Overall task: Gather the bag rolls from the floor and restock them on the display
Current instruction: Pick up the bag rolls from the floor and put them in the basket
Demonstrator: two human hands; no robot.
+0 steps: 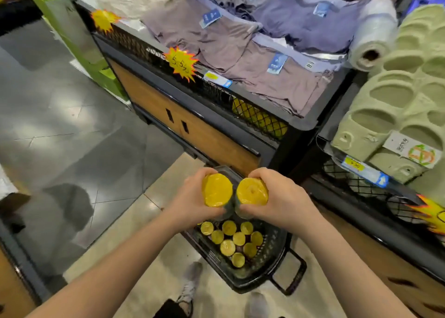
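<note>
Roll (252, 194) bodies hidden by hands (192, 197)

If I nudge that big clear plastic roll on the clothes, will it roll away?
The clear plastic roll is cylindrical, so it probably rolls sideways easily. It lies on soft folded shirts, which likely slow it. Its glossy film looks slippery.
</note>
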